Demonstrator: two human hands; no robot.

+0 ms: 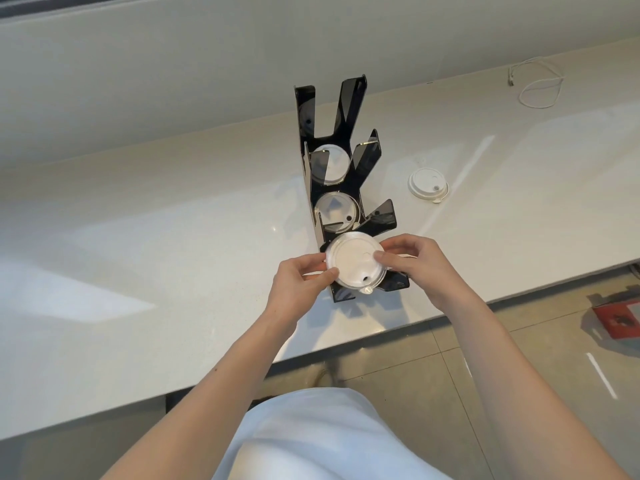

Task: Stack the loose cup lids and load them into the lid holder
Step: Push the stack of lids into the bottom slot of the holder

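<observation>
While both hands grip one lid stack (355,263) | holder (346,109) compartments: three | loose lid (427,185): one

Glossy black acrylic holder (346,109); matt white plastic lids (356,263); polished stone-look counter (173,220).

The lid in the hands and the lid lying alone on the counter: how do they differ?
The held lid is gripped by the left hand and right hand over the black holder; the loose lid lies untouched on the counter, right of it. The held one looks larger, being nearer. Both are white and round.
</observation>
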